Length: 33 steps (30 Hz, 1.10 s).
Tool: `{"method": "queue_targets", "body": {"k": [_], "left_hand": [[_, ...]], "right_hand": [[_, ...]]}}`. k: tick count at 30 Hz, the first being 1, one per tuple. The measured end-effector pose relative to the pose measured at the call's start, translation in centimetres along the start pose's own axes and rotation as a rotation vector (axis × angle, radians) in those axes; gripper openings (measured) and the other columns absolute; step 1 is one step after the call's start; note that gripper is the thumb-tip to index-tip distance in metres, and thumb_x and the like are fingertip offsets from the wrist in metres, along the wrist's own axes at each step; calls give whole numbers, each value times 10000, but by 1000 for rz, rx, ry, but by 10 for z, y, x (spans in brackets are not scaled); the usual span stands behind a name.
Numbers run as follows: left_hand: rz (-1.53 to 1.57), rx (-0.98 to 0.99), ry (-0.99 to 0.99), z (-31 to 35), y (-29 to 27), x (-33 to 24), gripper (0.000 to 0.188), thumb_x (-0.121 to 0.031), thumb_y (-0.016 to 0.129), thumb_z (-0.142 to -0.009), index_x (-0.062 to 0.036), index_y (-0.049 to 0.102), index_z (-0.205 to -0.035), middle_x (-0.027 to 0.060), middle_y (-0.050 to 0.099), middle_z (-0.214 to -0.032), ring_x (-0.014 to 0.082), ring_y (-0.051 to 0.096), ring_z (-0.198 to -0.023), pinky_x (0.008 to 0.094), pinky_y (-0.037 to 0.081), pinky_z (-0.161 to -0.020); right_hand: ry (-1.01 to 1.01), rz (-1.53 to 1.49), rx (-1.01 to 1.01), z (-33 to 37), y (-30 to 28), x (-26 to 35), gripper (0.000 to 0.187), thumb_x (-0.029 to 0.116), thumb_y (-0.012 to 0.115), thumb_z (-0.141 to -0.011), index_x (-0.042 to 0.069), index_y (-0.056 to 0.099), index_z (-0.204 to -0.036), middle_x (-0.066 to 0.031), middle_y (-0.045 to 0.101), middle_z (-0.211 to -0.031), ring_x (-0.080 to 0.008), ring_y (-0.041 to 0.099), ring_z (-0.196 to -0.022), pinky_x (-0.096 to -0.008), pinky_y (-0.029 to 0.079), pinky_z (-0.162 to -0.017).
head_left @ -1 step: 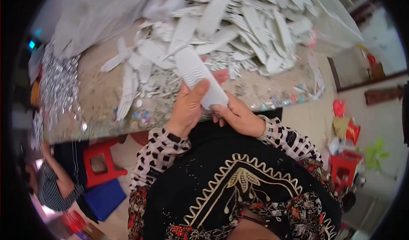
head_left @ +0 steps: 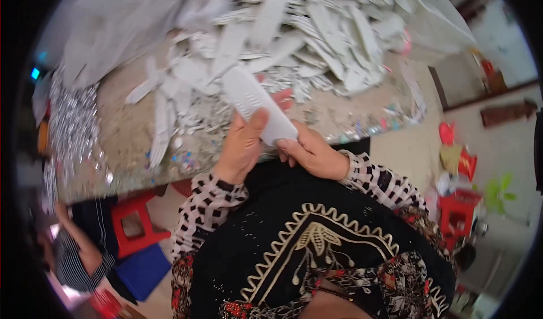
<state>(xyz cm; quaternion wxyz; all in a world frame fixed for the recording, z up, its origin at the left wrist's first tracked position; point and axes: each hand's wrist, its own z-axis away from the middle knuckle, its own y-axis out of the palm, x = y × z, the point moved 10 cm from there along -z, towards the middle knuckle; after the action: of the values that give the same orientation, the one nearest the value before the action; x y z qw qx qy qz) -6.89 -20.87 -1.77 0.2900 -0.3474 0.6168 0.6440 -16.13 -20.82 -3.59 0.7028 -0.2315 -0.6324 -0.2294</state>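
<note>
In the head view, the left hand [head_left: 237,147] and right hand [head_left: 317,155] both grip a white ridged plastic piece [head_left: 259,96], tilted at the frame's centre; similar white pieces [head_left: 270,20] lie heaped at upper centre.

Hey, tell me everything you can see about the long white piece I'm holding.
The long white piece is flat and smooth-looking, probably plastic, with rounded corners at its near end. A row of short marks crosses its upward face; whether they are ridges or slots is unclear. It slants from far left to near right, over the near side of the table. Your left hand grips it with the thumb across the face and fingers behind; your right hand pinches the near end.
</note>
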Motion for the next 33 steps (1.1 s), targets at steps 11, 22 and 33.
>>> {"method": "queue_targets", "body": {"k": [11, 22, 33], "left_hand": [[-397, 203, -274, 43, -58, 68, 673, -469, 513, -953, 10, 336, -1391, 208, 600, -1169, 263, 616, -1047, 355, 483, -910], [-431, 129, -239, 46, -76, 73, 535, -375, 480, -993, 15, 403, -1351, 178, 593, -1132, 221, 620, -990, 314, 498, -875], [-414, 75, -161, 42, -81, 73, 483, -322, 506, -992, 48, 459, -1299, 171, 606, -1086, 216, 634, -939, 317, 517, -841]], "right_hand": [[-62, 727, -1002, 174, -229, 13, 265, 228, 447, -1002, -9, 563, -1025, -50, 619, -770, -98, 531, -571, -244, 441, -511], [303, 1229, -1116, 199, -271, -33, 258, 250, 485, -970, 11, 554, -903, -189, 592, -719, -333, 578, -624, -418, 450, -620], [616, 1279, -874, 169, -275, -39, 239, 187, 435, -977, 4, 587, -983, -147, 599, -758, -298, 553, -724, -383, 451, -686]]}}
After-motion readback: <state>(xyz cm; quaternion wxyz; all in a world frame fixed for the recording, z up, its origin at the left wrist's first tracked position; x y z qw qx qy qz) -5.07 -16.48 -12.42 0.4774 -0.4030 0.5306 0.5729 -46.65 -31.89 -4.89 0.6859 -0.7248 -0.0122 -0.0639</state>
